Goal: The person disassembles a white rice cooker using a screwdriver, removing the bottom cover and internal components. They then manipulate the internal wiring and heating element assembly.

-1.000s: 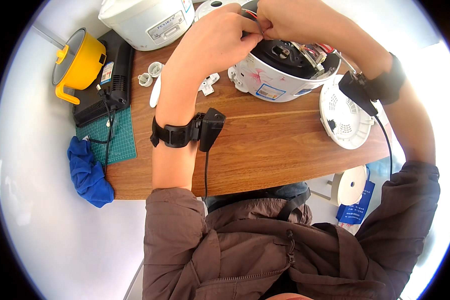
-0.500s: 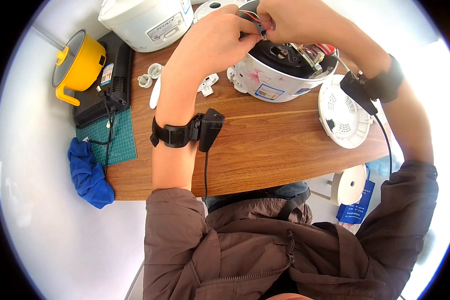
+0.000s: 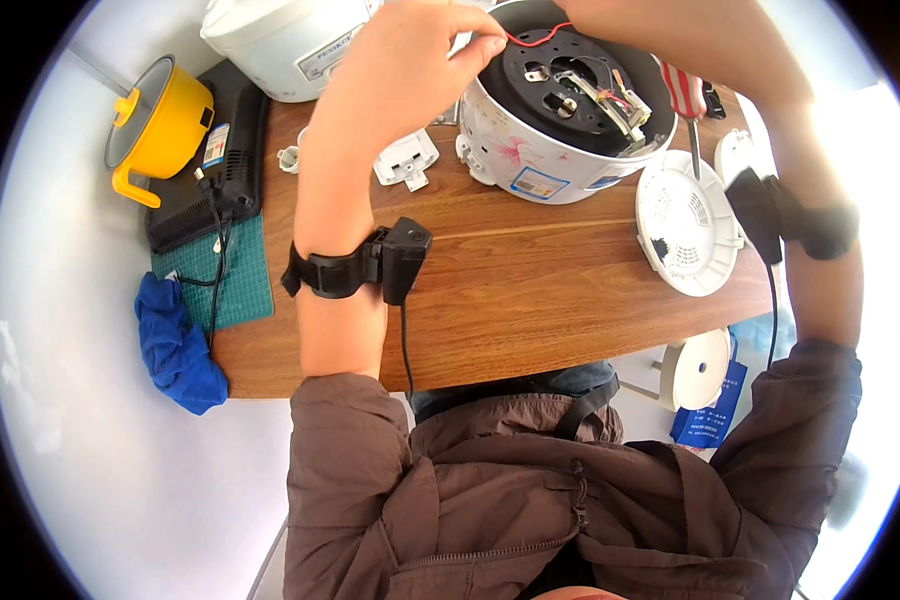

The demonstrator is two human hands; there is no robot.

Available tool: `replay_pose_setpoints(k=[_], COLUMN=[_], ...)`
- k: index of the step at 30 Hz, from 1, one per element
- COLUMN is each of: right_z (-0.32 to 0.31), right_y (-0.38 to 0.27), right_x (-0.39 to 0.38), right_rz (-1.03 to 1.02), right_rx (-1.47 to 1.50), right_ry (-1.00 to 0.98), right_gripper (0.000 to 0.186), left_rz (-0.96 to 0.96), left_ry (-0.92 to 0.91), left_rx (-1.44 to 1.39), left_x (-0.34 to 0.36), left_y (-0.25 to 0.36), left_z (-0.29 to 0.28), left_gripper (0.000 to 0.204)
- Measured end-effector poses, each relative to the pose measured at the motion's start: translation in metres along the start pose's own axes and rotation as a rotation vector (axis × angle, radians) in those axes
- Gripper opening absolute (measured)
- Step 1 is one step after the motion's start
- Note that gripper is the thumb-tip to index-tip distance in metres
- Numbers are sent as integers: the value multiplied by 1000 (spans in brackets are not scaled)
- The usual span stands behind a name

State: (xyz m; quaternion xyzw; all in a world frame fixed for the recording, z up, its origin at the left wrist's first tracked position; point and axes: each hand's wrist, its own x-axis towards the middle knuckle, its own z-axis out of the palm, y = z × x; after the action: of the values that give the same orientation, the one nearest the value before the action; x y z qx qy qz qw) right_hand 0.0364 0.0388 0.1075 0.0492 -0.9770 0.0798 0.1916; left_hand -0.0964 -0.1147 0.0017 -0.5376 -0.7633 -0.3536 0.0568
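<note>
The rice cooker body (image 3: pixel 560 180), white with pink flowers, stands without its base cover, its black underside (image 3: pixel 515 90) and metal brackets exposed. A thin red wire (image 3: pixel 540 43) runs across its far part. My left hand (image 3: pixel 420 65) is closed at the far left rim, thumb and index finger pinching the wire's left end. My right hand (image 3: pixel 595 12) is at the top edge, mostly cut off, near the wire's other end; its fingers are hidden. A screwdriver (image 3: pixel 682 92) with a red-and-white handle is by the cooker's right rim, shaft over the white vented cover (image 3: pixel 685 240).
Left stand a yellow pot (image 3: pixel 165 120), a black appliance (image 3: pixel 240 150), a green cutting mat (image 3: pixel 240 285) and blue cloth (image 3: pixel 175 345). Another white cooker (image 3: pixel 270 60) is behind my left arm. A white plastic part (image 3: pixel 407 160) lies beside the flowered cooker.
My hands, earlier close together over the cooker's far rim, have moved apart: left hand leftward, right hand up and right. The red wire now stretches between them. The screwdriver handle appears farther right.
</note>
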Motion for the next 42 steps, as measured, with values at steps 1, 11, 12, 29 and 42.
replay_pose_setpoints(k=[1, 11, 12, 29, 42], right_z=[-3, 19, 17, 8, -7], right_y=[-9, -42, -39, -18, 32], right_x=[-5, -9, -9, -30, -87], right_rz=[15, 202, 257, 493, 463], right_rx=[22, 465, 573, 1116, 619], right_ry=[16, 273, 259, 85, 180], right_gripper=[18, 20, 21, 26, 34], left_rz=[4, 59, 97, -293, -463], left_ry=[13, 228, 285, -140, -385], left_rx=[1, -835, -815, 214, 323], left_x=[-1, -15, -12, -25, -24], left_y=[2, 20, 23, -78, -107], left_z=[-6, -31, -28, -13, 48], left_gripper=[14, 33, 31, 14, 10])
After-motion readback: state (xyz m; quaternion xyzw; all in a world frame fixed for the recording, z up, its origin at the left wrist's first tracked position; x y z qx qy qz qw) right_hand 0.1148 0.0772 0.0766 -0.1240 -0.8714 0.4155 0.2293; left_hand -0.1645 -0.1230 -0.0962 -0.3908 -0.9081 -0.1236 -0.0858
